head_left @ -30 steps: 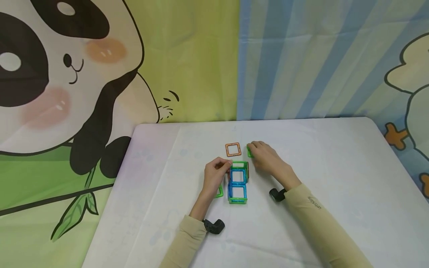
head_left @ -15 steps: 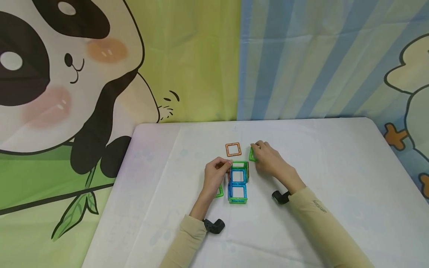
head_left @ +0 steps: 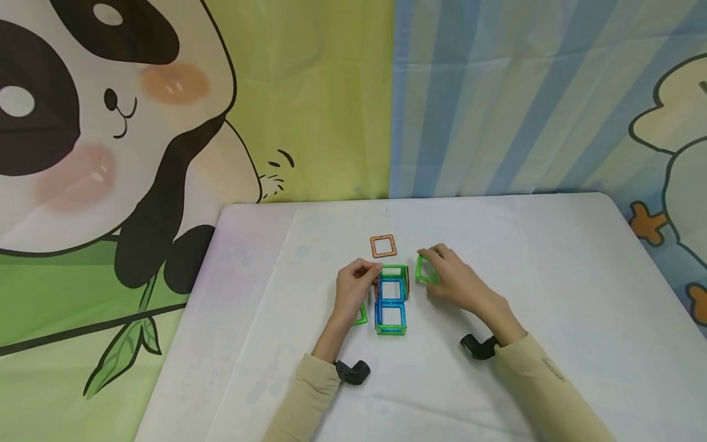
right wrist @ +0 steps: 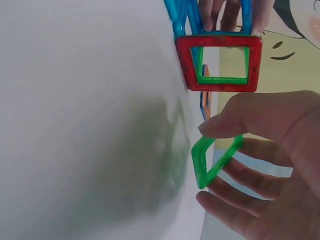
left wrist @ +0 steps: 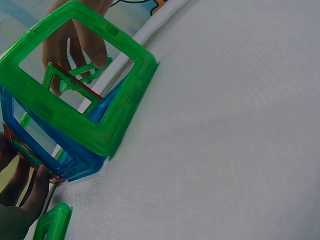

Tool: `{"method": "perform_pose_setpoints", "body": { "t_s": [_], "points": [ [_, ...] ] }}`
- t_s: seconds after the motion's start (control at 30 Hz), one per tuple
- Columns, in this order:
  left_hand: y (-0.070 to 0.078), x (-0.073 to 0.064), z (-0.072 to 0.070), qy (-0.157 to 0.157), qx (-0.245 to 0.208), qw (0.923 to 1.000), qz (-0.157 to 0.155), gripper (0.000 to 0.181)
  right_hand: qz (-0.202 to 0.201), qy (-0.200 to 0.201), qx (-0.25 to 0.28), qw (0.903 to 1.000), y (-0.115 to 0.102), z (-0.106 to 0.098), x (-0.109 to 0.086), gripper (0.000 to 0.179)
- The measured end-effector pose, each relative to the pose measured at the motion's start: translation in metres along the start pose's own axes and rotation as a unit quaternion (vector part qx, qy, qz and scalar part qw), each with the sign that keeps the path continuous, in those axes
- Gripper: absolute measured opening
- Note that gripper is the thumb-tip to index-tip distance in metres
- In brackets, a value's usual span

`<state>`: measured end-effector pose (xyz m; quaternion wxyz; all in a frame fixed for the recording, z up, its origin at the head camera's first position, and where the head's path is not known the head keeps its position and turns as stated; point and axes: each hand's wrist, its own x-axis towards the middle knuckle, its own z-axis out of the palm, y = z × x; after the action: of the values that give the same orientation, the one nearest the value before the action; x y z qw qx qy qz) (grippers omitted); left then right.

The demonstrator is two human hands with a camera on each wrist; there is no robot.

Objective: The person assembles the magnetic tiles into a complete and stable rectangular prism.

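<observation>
A small frame structure of square magnetic tiles (head_left: 392,302), blue and green with a red tile (right wrist: 223,87) on its right side, stands mid-table. My left hand (head_left: 352,288) holds it at its far left corner between thumb and fingers; in the left wrist view, fingertips (left wrist: 40,187) touch a reddish tile on its side. To the right of the structure, my right hand (head_left: 464,279) pinches a green square magnetic tile (head_left: 418,270), tilted and apart from the structure. The right wrist view has the thumb over this green tile (right wrist: 200,165) and the fingers beneath.
An orange square tile (head_left: 372,247) lies flat beyond the structure. Another green tile (head_left: 363,315), partly covered by my left hand, lies beside the structure's left. The white table (head_left: 552,258) meets a printed curtain (head_left: 331,123) at its back edge.
My right hand has drawn the green tile back toward me and slightly right, tilting it so more of it shows. My left hand and the structure stay in place.
</observation>
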<state>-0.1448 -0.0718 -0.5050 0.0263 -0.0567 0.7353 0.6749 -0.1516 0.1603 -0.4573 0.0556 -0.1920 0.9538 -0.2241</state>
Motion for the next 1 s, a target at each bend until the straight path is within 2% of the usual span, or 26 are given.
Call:
{"method": "perform_pose_setpoints", "body": {
  "t_s": [0.53, 0.83, 1.0],
  "points": [
    [-0.003, -0.002, -0.001, 0.0, -0.002, 1.0, -0.006, 0.018, -0.015, 0.029, 0.115, 0.9928, -0.001, 0.017, -0.042, 0.071],
    [-0.003, -0.002, -0.001, -0.001, -0.005, 1.0, -0.008, 0.018, -0.065, 0.065, 0.158, 0.9831, -0.006, 0.032, -0.056, 0.066],
    [-0.001, -0.001, 0.0, -0.001, -0.008, 0.9999, -0.006, 0.018, -0.049, 0.061, 0.183, 0.98, -0.012, 0.036, -0.059, 0.068]
  ]
}}
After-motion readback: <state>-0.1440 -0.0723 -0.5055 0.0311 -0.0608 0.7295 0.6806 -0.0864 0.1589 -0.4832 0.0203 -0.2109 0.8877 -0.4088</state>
